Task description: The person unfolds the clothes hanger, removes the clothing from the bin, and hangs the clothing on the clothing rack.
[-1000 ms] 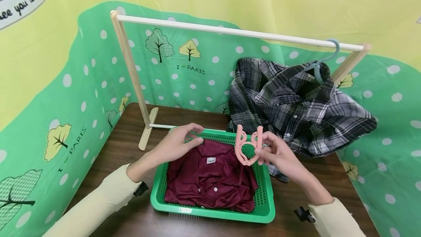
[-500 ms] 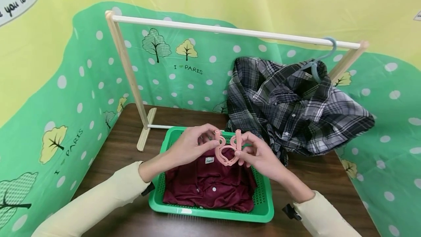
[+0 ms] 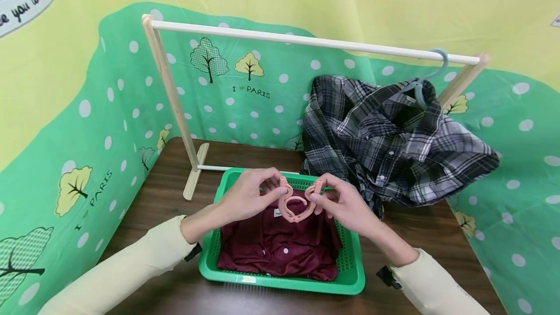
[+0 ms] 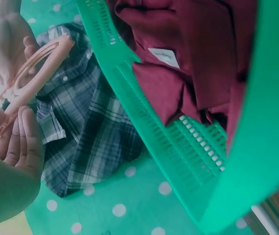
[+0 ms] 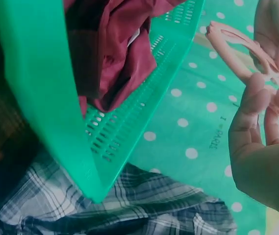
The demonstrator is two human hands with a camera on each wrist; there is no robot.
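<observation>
Both hands hold a pink folding hanger (image 3: 287, 214) above the basket. My left hand (image 3: 249, 194) pinches one folded arm of it between thumb and fingers, and my right hand (image 3: 347, 208) pinches the other. The two arms stand up and spread apart, with the curved hook between them. In the left wrist view the hanger (image 4: 43, 73) is seen edge-on. Below lies a maroon shirt (image 3: 284, 261), crumpled, collar and white label towards the back, inside a green plastic basket (image 3: 302, 286).
A wooden rack with a white rail (image 3: 271, 37) stands behind the basket on a dark wood table (image 3: 157, 218). At its right end a grey plaid shirt (image 3: 372, 145) hangs from a blue hanger (image 3: 443, 62). A printed green and yellow cloth surrounds the table.
My right hand has brought the pink hanger left over the basket. My left hand has moved right and taken hold of its other arm. The hanger's arms now lean further apart.
</observation>
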